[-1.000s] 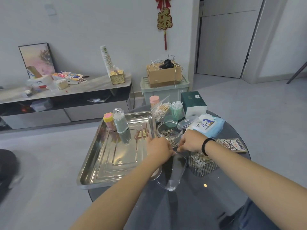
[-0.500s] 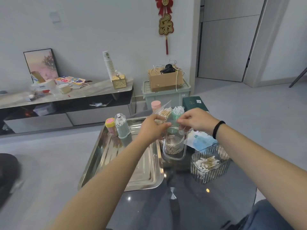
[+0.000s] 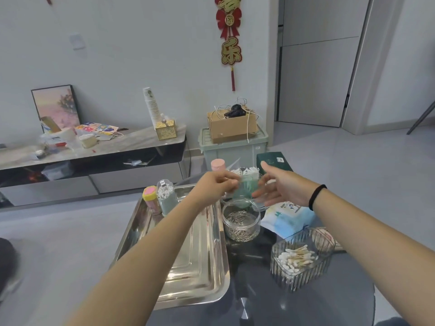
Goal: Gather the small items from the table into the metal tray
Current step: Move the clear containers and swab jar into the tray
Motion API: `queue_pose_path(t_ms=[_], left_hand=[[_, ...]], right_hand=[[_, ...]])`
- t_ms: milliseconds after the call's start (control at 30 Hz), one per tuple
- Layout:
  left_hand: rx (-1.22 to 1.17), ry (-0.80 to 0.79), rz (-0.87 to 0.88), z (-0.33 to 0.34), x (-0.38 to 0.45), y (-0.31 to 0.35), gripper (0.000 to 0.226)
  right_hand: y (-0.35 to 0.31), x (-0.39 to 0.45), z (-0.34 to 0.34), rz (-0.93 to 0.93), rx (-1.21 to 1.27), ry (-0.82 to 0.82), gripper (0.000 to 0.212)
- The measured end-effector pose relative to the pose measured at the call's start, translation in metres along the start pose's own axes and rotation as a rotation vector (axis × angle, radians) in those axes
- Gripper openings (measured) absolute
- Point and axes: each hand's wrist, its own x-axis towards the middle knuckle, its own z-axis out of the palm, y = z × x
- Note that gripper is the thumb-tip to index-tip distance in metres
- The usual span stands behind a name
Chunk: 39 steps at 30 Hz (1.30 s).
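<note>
The metal tray lies on the left of the dark glass table. At its far end stand a pink tube with a yellow cap and a green cotton-swab holder. Right of the tray is a clear jar of paper clips, and nearer me a ribbed clear box of cotton swabs. My left hand is pinched on the edge of a blurred clear plastic lid, held above the jar. My right hand is beside it with fingers spread. Behind both hands stands a green swab container.
A blue wipes pack, a dark green box and a pink-capped bottle sit at the table's far side. A green bin with a cardboard box stands behind the table. A low cabinet runs along the left wall.
Both hands have lifted the clear lid off the near table and carried it away from me, above the paper-clip jar. My right hand has spread its fingers.
</note>
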Motion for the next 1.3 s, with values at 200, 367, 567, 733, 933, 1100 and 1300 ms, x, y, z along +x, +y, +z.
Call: queue_pose_path(t_ms=[200,367,567,733,933,1100,1300], left_hand=[[0.238,-0.100,0.127,0.014,0.024,0.017,0.026],[0.105,-0.065,0.036,0.041,0.009,0.011,0.041],[0.199,-0.397,0.042,0.056,-0.040,0.025,0.042],[0.474,-0.169,0.209,0.089,-0.089,0.019,0.051],[0.525,0.018,0.266,0.116,-0.109,0.000,0.075],[0.616,0.029,0.244,0.121,-0.105,0.004,0.071],[0.593,-0.108,0.194,0.113,-0.095,0.007,0.057]], right_hand=[[-0.003,0.007,-0.016,0.100,-0.207,-0.262,0.044],[0.030,-0.014,-0.040,-0.018,-0.411,-0.212,0.030],[0.048,-0.062,-0.058,-0.191,-0.634,-0.334,0.049],[0.064,-0.086,-0.055,-0.224,-0.884,-0.390,0.066],[0.084,-0.097,-0.047,-0.273,-0.963,-0.249,0.067],[0.089,-0.095,-0.045,-0.242,-0.910,-0.240,0.061],[0.093,-0.096,-0.039,-0.197,-0.947,-0.231,0.052]])
